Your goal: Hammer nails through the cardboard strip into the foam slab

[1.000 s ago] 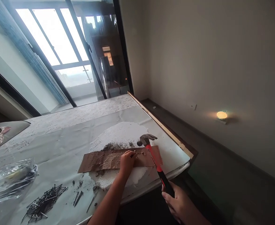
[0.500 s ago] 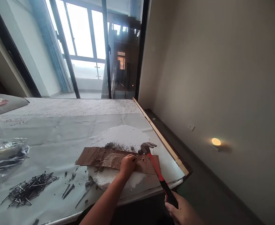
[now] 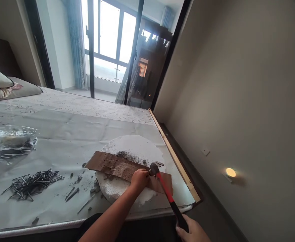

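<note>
My right hand point(image 3: 192, 230) is closed around the black lower handle of a red-and-black claw hammer point(image 3: 166, 188). The hammer's head is down beside the fingertips of my left hand point(image 3: 139, 179). That hand rests on a brown strip point(image 3: 112, 164), perhaps cardboard, dotted with many small holes and torn in places. Its fingers are pinched together, and what they hold is hidden behind the hand and hammer head. Beneath the strip lies a round white foam slab point(image 3: 139, 146) sprinkled with dark crumbs.
A heap of long nails point(image 3: 35, 183) lies at left on the grey sheet point(image 3: 61, 134), with a few loose nails point(image 3: 72, 194) and grey crumbs nearer the slab. Behind the heap is a clear plastic bag point(image 3: 13, 141). A wooden rail point(image 3: 174, 153) edges the bed's right side, near the wall.
The hammer head has come down toward my left fingertips. The camera view has tilted and shifted, so the strip and room appear rotated. My left hand stays on the strip.
</note>
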The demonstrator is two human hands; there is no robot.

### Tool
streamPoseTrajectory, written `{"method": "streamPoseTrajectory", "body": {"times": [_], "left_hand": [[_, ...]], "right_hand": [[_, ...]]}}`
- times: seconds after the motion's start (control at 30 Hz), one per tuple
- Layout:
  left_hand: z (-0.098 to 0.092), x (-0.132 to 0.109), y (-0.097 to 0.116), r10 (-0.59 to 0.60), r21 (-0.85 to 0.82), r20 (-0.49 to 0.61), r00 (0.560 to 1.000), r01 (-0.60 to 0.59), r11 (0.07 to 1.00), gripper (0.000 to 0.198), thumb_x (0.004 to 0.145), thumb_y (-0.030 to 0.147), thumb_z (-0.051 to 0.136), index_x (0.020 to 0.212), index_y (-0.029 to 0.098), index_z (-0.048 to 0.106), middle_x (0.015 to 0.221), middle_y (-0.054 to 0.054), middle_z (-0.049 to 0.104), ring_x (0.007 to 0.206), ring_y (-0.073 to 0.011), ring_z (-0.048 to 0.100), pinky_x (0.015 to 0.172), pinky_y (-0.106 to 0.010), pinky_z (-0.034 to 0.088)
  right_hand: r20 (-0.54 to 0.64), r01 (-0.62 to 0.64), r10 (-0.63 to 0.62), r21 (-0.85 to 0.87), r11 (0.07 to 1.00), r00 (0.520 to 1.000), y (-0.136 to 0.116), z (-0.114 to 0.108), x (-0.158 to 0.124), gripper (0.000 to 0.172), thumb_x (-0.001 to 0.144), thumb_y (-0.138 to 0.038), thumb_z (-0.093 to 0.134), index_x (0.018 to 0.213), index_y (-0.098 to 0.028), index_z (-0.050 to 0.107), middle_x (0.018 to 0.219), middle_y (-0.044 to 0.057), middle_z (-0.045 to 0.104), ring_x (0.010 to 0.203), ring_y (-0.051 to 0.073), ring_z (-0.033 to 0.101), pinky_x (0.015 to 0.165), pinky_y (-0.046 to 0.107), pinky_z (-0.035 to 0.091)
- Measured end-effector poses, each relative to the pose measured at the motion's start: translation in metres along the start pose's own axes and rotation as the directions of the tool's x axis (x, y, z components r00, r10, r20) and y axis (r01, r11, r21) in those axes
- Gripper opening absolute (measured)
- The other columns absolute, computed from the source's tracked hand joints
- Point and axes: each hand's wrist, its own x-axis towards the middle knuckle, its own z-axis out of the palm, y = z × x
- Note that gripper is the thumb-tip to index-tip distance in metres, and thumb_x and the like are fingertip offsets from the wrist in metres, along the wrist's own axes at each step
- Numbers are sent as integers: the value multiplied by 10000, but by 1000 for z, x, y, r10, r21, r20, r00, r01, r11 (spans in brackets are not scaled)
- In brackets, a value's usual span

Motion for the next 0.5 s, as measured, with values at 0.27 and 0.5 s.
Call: {"method": "streamPoseTrajectory", "body": {"times": [0.27,0.5], "left_hand": [[-13,-1,-7,17,-298,-172,985,-68,952,171,714,146,522,777,175,678,796,-43,641,712,-131,568,655,-224,430],[-74,-19,-8,-104,-450,-447,888,-123,884,239,812,311,448,851,170,636,788,-49,623,642,-122,549,606,-227,441]], "right_hand": [[-79,43,-44,-21,999,996,-3,-4,3,365,746,-503,452,796,-176,607,705,73,624,716,226,572,734,307,442],[-75,27,-22,59,998,997,17,21,11,378,684,-536,530,784,-178,602,741,81,631,740,239,573,735,319,437]]}}
